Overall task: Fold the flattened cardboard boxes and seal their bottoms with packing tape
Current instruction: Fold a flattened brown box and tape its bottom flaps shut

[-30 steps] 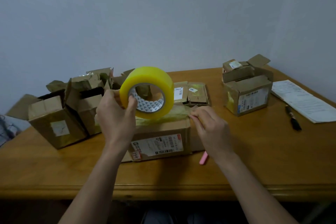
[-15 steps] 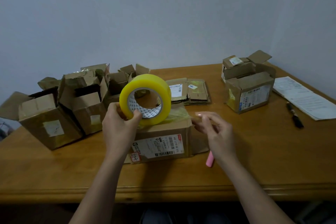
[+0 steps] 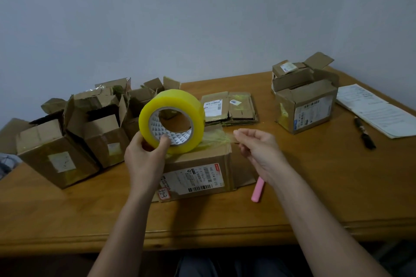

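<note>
My left hand [image 3: 144,157] grips a large yellow roll of packing tape [image 3: 177,105], thumb inside the core, holding it upright on top of a folded cardboard box [image 3: 202,175] with a shipping label. A strip of tape [image 3: 216,138] runs from the roll across the box top to its right edge. There my right hand [image 3: 258,153] pinches the strip's free end with curled fingers. A stack of flattened boxes [image 3: 231,108] lies behind.
Several folded open boxes [image 3: 54,153] crowd the left side, and more boxes [image 3: 306,108] stand at the back right. A pink cutter [image 3: 257,189] lies beside the box. Papers [image 3: 378,112] and a dark pen [image 3: 364,135] lie far right. The wooden table's front edge [image 3: 202,231] is near me.
My right hand lifted off the box's right edge, opened briefly, then closed its fingers at the tape's free end. The roll dropped slightly lower onto the box top.
</note>
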A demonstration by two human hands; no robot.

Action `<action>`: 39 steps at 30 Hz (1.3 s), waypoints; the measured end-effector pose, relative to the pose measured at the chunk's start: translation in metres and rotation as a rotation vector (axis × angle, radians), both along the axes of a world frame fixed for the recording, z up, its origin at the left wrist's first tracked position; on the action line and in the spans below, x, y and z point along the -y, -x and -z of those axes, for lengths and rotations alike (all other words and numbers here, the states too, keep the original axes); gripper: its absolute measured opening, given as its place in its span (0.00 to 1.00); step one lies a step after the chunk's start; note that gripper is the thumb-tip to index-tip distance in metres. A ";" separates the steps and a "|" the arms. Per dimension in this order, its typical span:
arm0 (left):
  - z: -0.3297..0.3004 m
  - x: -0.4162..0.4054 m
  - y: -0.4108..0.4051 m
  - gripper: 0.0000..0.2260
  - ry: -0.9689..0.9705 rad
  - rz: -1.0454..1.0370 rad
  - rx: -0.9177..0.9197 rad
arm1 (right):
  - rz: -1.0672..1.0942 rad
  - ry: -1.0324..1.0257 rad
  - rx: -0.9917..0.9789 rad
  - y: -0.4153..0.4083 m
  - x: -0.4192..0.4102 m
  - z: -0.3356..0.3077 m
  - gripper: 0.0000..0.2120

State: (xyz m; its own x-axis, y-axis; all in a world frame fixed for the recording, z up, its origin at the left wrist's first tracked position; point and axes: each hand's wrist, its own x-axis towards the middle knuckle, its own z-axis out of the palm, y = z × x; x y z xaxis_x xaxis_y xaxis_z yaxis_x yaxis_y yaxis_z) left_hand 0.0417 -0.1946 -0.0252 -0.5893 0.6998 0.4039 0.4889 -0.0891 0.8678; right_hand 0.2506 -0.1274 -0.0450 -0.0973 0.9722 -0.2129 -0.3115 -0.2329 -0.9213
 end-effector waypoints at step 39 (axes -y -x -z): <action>-0.018 0.019 0.019 0.05 -0.038 -0.220 -0.276 | -0.340 -0.858 1.405 0.023 0.042 -0.023 0.39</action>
State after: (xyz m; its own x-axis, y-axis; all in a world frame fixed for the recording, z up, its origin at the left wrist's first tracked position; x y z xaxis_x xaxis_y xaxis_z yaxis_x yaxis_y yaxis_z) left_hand 0.0228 -0.2132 -0.0071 -0.5893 0.5499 0.5919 0.7155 0.0150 0.6984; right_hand 0.2274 -0.1695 -0.0224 -0.5208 0.8215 0.2322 0.7612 0.5700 -0.3093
